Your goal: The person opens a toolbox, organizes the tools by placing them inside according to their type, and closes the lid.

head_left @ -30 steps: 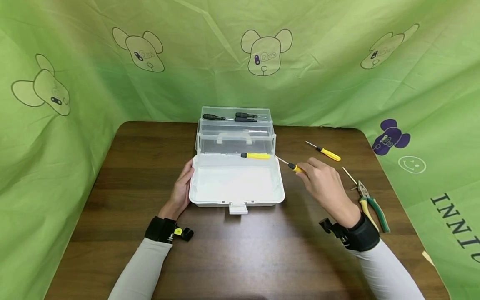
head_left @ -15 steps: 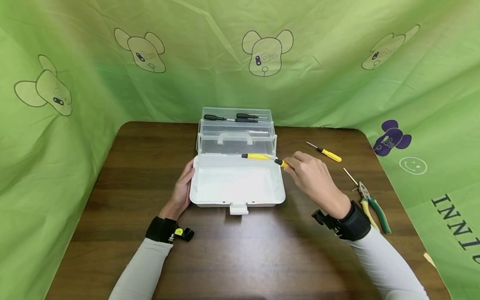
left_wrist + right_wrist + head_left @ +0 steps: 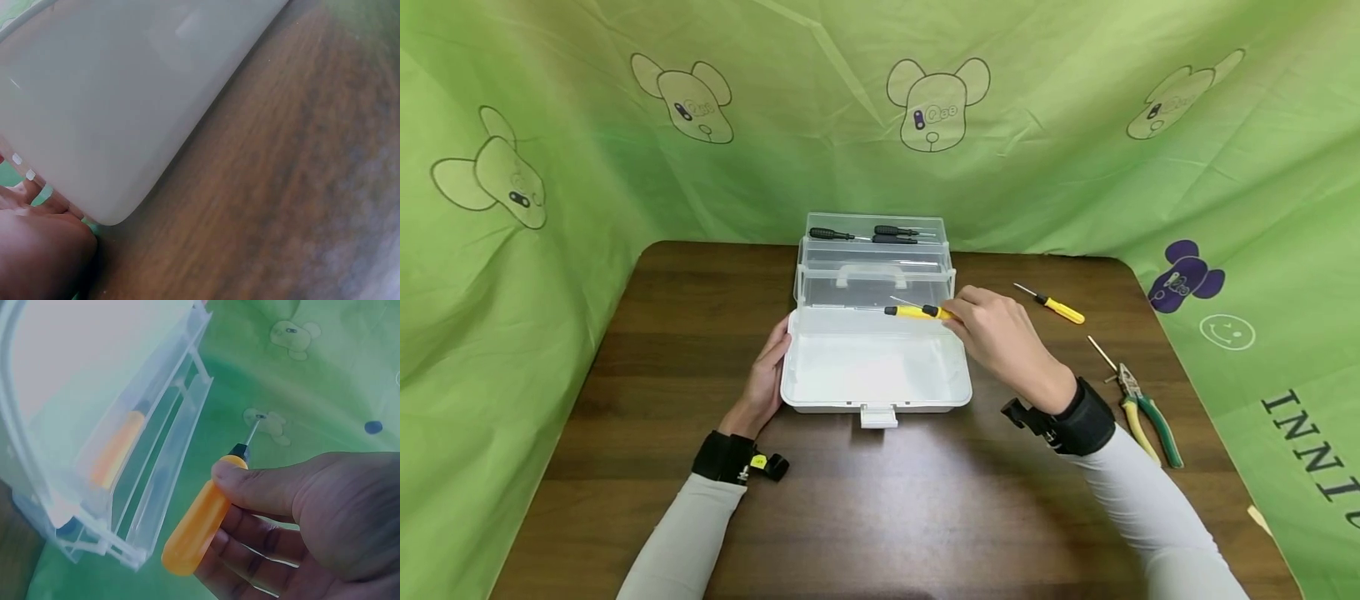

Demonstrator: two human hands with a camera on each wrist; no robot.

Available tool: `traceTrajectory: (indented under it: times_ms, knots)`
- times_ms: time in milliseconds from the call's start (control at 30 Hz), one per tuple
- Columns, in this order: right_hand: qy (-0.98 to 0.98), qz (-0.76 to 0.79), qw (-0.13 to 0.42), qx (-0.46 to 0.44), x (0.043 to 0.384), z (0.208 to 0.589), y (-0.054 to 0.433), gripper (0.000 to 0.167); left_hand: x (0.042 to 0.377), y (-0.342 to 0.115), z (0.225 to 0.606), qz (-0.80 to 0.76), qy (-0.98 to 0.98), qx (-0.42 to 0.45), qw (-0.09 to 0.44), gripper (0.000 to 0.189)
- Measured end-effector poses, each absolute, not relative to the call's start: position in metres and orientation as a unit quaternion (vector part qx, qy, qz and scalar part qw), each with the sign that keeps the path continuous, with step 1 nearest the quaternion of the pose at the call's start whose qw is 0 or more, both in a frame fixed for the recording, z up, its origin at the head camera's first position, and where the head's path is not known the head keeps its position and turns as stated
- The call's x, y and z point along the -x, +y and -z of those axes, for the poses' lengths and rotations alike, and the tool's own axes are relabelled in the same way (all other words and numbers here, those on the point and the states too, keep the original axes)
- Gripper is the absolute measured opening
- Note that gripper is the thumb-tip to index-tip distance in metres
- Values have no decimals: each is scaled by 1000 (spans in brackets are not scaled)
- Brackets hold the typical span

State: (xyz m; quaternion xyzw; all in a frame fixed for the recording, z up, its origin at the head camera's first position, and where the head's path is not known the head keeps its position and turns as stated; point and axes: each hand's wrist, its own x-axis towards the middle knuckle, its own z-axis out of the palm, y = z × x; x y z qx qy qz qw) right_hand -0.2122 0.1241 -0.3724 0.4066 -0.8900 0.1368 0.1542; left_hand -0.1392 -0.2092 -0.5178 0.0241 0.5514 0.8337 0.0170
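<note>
My right hand point(image 3: 1000, 337) grips a screwdriver point(image 3: 203, 519) by its yellow handle, thumb on the handle near the black collar. Its shaft points left over the lower tier of the white toolbox point(image 3: 876, 367), which stands with its clear trays raised. Below that shaft a second yellow-handled screwdriver point(image 3: 904, 312) lies in the lower tray; the right wrist view shows its handle point(image 3: 119, 450) too. My left hand point(image 3: 762, 383) rests against the toolbox's left side, fingers along the wall. In the left wrist view, part of the hand point(image 3: 44, 250) shows beside the box's corner.
Several black-handled screwdrivers point(image 3: 831, 234) lie in the top clear tray point(image 3: 940, 225). At the right, on the brown table point(image 3: 685, 333), are another yellow screwdriver point(image 3: 1063, 311), a thin metal rod point(image 3: 1101, 352) and green-and-yellow pliers point(image 3: 1138, 412). Green printed cloth point(image 3: 820, 183) hangs behind and around.
My right hand has moved left and slightly away from me, carrying the screwdriver from the toolbox's right side to over its lower tray. My left hand stays at the box.
</note>
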Motion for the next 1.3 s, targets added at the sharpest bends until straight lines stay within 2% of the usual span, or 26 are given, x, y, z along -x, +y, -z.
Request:
traceTrajectory:
  times_ms: [467,1300]
  knots:
    - [-885,-133,115,-431,224,370,100,14,141,-210,517,-835,549,-26,14,57]
    - [-890,-129,36,-437,246,392,84,7,139,-209,520,-841,540,-28,16,56]
